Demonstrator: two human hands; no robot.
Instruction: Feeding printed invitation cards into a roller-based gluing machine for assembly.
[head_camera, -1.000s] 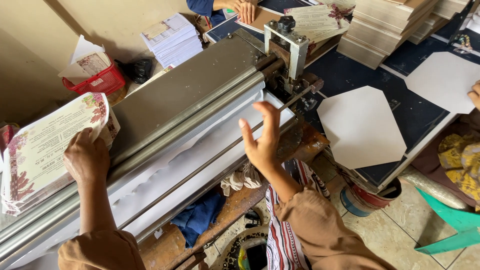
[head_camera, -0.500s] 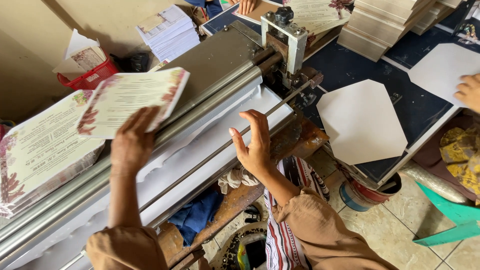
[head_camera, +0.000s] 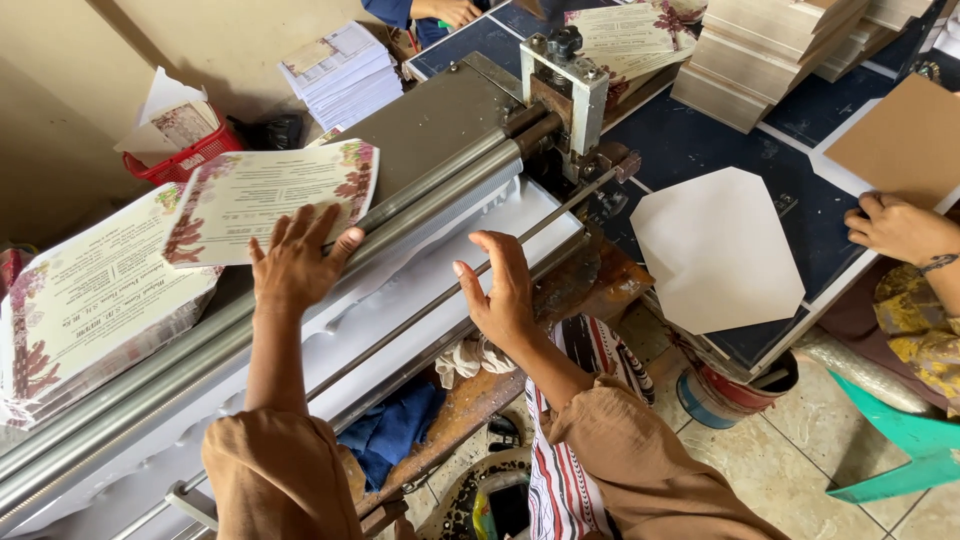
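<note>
Pressing my left hand (head_camera: 297, 262) flat, fingers spread, I pin the near edge of a printed floral card (head_camera: 268, 200) that lies on the grey bed of the roller machine (head_camera: 440, 125). From the head camera, the card sits just beyond my left palm, toward the far side, its long axis running left to right, roughly along the steel rollers (head_camera: 440, 195) that pass just to its right. My left hand is on the sheet; my right hand (head_camera: 503, 295) hovers open and empty, fingers apart, over the white front tray (head_camera: 400, 300), near the rollers but clear of the card. A thick stack of matching cards (head_camera: 90, 300) rests at the left, just beside the sheet I hold. To the right, on the dark blue table (head_camera: 700, 140), lies a blank envelope cutout (head_camera: 718, 250), and another person's hand (head_camera: 900, 230) rests on brown board at the far right edge.
</note>
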